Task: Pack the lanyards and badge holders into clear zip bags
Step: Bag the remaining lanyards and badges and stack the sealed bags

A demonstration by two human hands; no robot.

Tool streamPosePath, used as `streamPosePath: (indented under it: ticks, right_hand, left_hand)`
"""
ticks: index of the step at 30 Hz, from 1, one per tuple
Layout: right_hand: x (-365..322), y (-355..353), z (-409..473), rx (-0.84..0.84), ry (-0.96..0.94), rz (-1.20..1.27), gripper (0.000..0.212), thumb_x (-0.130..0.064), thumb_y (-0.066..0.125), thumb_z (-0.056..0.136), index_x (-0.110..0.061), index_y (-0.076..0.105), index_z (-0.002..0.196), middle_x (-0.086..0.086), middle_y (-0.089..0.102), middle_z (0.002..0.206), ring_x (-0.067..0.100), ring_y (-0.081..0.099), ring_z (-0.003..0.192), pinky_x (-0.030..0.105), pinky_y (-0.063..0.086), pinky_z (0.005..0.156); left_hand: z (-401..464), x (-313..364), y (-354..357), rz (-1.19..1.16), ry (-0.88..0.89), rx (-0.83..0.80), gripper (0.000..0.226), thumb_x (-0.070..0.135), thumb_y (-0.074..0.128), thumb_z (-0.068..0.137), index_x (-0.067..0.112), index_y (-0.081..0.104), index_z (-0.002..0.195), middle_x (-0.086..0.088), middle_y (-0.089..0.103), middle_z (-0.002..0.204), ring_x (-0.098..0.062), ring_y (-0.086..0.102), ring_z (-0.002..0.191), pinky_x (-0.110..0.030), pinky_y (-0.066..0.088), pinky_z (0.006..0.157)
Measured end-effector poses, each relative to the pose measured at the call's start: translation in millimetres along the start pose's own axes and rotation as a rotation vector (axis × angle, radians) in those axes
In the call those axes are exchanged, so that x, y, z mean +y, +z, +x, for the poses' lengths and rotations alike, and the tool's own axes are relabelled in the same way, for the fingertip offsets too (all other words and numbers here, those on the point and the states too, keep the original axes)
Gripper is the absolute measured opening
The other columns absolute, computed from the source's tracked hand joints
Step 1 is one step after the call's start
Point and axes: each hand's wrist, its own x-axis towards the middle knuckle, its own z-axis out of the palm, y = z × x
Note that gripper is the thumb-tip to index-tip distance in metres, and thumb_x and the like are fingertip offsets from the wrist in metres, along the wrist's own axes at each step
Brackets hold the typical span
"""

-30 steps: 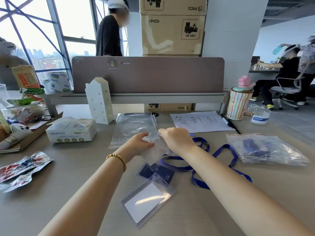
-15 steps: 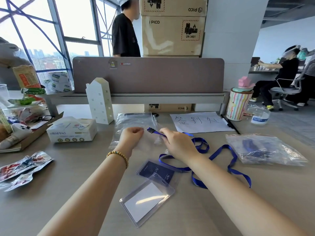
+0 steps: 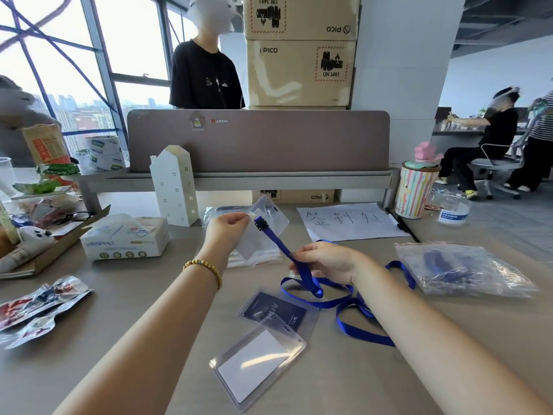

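The lanyard [image 3: 302, 272] is a blue ribbon, and one end of it is up in the air over the table [image 3: 119, 310]. The right hand [image 3: 326, 260] has its fingers closed around the ribbon, part way along it. The rest of the ribbon lies in loops on the table, under and beside the right arm. At the top end of the ribbon is a black clip [image 3: 261, 224]. The left hand [image 3: 224, 232] pinches a small white bit just beside that clip, with thumb and finger pressed together. A clear holder [image 3: 263, 229] is up there too, right behind the clip, and I cannot tell if the clip is joined to it. A flat clear bag [image 3: 254, 256] lies on the table under the two hands. Closer to the person, two more badge holders lie on the table. One has a white card [image 3: 257, 360] in it, and it lies partly on top of one with a dark card [image 3: 278, 311]. Off to the right is a full bag [image 3: 460, 268] with something blue inside it. A tissue box [image 3: 125, 238] sits to the left, and a paper sheet [image 3: 350, 221] with writing lies past the hands.
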Motion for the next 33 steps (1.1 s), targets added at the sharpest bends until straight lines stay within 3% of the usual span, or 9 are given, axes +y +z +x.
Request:
streamPosePath:
  ticks: [4,7,11,16,20,23,28,30,33]
  right_hand:
    - [-10.6,1.7,-4.7,-0.114,-0.085,0.052,0.011,-0.012,0.051,0.094,-0.012,0.054,0.084,0.0,0.067,0.069,0.016,0.065,0.072,0.025,0.046,0.069]
    - [-23.2,-1.2,-4.7,-0.138,-0.132,-0.009,0.012,-0.014,0.051,0.094,-0.01,0.062,0.093,-0.005,0.06,0.059,0.012,0.06,0.06,0.025,0.049,0.072]
    - [-34.0,-11.3,-4.8,-0.114,-0.083,-0.258,0.02,-0.022,0.052,0.094,-0.013,0.067,0.084,-0.007,0.058,0.058,0.006,0.058,0.058,0.023,0.044,0.075]
    - [-35.8,-13.4,-4.5,-0.097,-0.01,-0.448,0.024,-0.028,0.053,0.094,-0.017,0.067,0.077,-0.006,0.068,0.069,0.008,0.065,0.071,0.023,0.044,0.074]
    - [-41.9,-11.8,-6.2,-0.074,-0.046,-0.468,0.011,-0.022,0.06,0.09,-0.02,0.066,0.081,-0.006,0.071,0.087,0.009,0.064,0.09,0.024,0.045,0.082]
    - [-47.9,-8.8,-6.6,-0.129,-0.043,-0.498,0.009,-0.021,0.059,0.091,-0.019,0.064,0.084,0.003,0.072,0.095,0.014,0.067,0.095,0.024,0.05,0.085]
    - [-59.2,3.1,0.3,-0.054,-0.047,-0.658,0.017,-0.024,0.056,0.092,-0.016,0.06,0.078,-0.001,0.063,0.072,0.007,0.062,0.06,0.024,0.05,0.066]
    - [-62.9,3.8,3.3,0.028,-0.082,-0.727,0.022,-0.026,0.057,0.092,-0.015,0.056,0.073,0.001,0.055,0.067,0.012,0.053,0.057,0.028,0.046,0.067]
    - [-67.3,5.4,1.2,0.064,-0.12,-0.58,0.024,-0.026,0.055,0.094,-0.013,0.054,0.073,-0.004,0.043,0.055,0.01,0.039,0.047,0.028,0.046,0.066]
  left_hand:
    - [6.9,18.8,-3.6,0.021,0.09,0.031,0.021,0.016,0.058,0.091,0.008,0.067,0.108,-0.005,0.06,0.095,-0.021,0.054,0.087,-0.035,0.051,0.085]
    - [12.6,37.6,-8.7,0.012,0.157,0.039,0.018,0.017,0.058,0.09,0.012,0.07,0.103,-0.001,0.062,0.086,-0.017,0.054,0.08,-0.028,0.048,0.075]
    - [10.5,47.3,-18.6,0.013,0.139,-0.021,0.012,0.022,0.057,0.091,0.019,0.067,0.093,0.001,0.062,0.081,-0.015,0.056,0.074,-0.022,0.046,0.06]
    - [-7.6,44.3,-27.9,-0.019,0.095,-0.323,0.008,0.023,0.058,0.09,0.02,0.063,0.086,-0.002,0.062,0.084,-0.018,0.058,0.08,-0.03,0.052,0.072]
    - [-17.9,43.7,-31.6,0.179,0.057,-0.635,0.008,0.02,0.058,0.089,0.019,0.063,0.084,-0.002,0.063,0.084,-0.015,0.06,0.08,-0.023,0.055,0.066]
    - [-19.8,40.6,-28.9,0.371,0.029,-0.764,0.009,0.023,0.059,0.088,0.018,0.066,0.089,-0.002,0.066,0.089,-0.016,0.061,0.084,-0.026,0.055,0.075]
    - [-20.5,27.3,-16.9,0.73,-0.009,-0.905,0.015,0.035,0.061,0.087,0.026,0.071,0.094,0.002,0.069,0.098,-0.013,0.059,0.089,-0.027,0.05,0.089]
    - [-19.7,18.6,-11.5,0.913,0.028,-0.87,0.021,0.046,0.064,0.081,0.033,0.073,0.095,0.01,0.068,0.097,-0.009,0.057,0.091,-0.029,0.046,0.095]
    - [-18.2,6.7,-6.9,0.993,0.032,-0.772,0.027,0.045,0.06,0.084,0.029,0.071,0.103,0.009,0.066,0.101,-0.011,0.054,0.093,-0.029,0.044,0.094]
